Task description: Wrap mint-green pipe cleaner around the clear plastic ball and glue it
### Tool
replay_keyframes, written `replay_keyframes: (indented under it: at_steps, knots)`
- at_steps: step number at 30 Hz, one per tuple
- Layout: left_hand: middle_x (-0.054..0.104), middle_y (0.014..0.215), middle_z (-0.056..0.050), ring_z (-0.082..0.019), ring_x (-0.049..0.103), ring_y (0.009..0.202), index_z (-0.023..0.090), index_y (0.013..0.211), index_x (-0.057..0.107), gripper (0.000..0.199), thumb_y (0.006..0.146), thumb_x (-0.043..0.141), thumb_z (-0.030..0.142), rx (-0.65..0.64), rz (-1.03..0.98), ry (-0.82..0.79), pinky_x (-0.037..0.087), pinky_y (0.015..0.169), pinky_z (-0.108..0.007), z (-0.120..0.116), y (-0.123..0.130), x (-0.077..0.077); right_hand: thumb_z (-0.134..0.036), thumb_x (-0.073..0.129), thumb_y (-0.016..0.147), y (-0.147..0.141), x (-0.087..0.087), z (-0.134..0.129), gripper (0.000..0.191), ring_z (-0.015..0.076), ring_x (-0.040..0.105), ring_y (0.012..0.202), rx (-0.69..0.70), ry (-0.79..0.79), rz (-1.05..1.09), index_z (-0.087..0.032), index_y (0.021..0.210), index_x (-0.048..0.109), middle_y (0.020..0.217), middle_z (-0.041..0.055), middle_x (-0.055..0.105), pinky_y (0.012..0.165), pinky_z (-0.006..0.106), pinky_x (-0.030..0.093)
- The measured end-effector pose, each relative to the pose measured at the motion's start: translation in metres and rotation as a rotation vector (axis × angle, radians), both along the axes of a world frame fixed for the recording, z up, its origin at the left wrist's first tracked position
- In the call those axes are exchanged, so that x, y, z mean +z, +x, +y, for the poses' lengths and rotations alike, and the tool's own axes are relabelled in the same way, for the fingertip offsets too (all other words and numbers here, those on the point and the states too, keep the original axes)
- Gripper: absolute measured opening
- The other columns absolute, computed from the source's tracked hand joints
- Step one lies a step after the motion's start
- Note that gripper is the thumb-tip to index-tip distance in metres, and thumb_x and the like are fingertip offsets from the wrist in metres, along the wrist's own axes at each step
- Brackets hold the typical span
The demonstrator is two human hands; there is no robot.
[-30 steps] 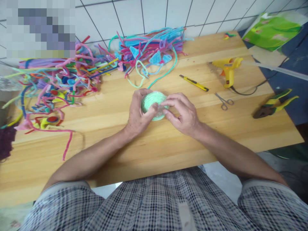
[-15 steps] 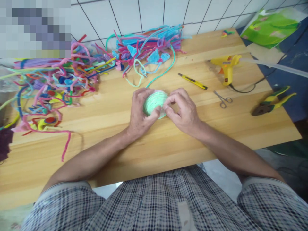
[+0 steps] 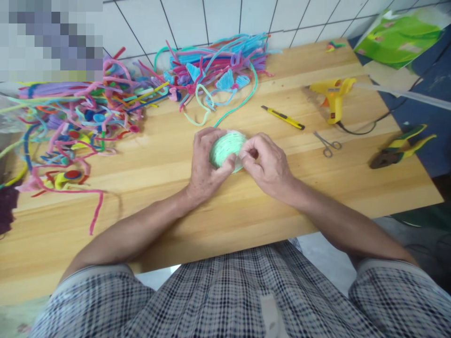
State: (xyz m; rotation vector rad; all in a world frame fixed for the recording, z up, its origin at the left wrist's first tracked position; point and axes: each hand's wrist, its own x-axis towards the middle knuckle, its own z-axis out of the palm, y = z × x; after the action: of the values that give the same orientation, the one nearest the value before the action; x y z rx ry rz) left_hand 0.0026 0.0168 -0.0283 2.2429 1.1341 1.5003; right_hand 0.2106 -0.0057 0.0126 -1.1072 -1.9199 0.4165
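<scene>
A mint-green ball wound from fuzzy pipe cleaner is held just above the wooden table. My left hand wraps round its left side, thumb across the near front. At its right edge, my right hand has thumb and index finger pinched together against the ball; whatever small thing lies between those fingertips is too hidden to name. A green pipe cleaner runs from behind the ball toward the heap at the back.
Heaped pipe cleaners cover the back left, beside a bundle against the tiled wall. Rightward lie a yellow utility knife, small scissors, a yellow glue gun with its cord, and pliers near the right edge.
Both hands keep nearly the same place on the ball. The fingers of my right hand have curled in slightly, and the view has shifted a little.
</scene>
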Motion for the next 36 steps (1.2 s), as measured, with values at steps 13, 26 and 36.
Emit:
replay_keyframes:
  at_steps: [13, 26, 36]
  knots:
    - [0.066, 0.142, -0.011, -0.033, 0.064, 0.138, 0.033, 0.148, 0.056, 0.051, 0.108, 0.069, 0.06, -0.046, -0.038, -0.048, 0.053, 0.125, -0.062, -0.003, 0.002, 0.0, -0.03, 0.07, 0.096, -0.002, 0.01, -0.002, 0.012, 0.0192, 0.063, 0.081, -0.056, -0.26, 0.088, -0.027, 0.088, 0.061, 0.084, -0.0013, 0.071, 0.077, 0.035, 0.051]
    - [0.068, 0.141, -0.011, -0.034, 0.065, 0.139, 0.032, 0.145, 0.058, 0.049, 0.109, 0.065, 0.065, -0.065, -0.086, -0.106, 0.056, 0.123, -0.062, -0.001, -0.001, 0.002, -0.056, 0.086, 0.089, 0.003, -0.025, 0.019, 0.057, 0.0265, 0.069, 0.132, 0.028, -0.47, 0.47, -0.03, 0.132, 0.058, 0.141, 0.0084, 0.072, 0.113, 0.047, 0.06]
    - [0.053, 0.166, -0.007, -0.036, 0.045, 0.168, 0.041, 0.158, 0.05, 0.051, 0.114, 0.051, 0.067, -0.237, -0.178, -0.314, 0.04, 0.142, -0.062, -0.001, -0.003, -0.009, -0.054, 0.088, 0.087, 0.003, -0.007, 0.019, 0.049, 0.0267, 0.077, 0.121, 0.079, -0.534, 0.556, -0.028, 0.12, 0.064, 0.125, 0.0037, 0.08, 0.096, 0.043, 0.069]
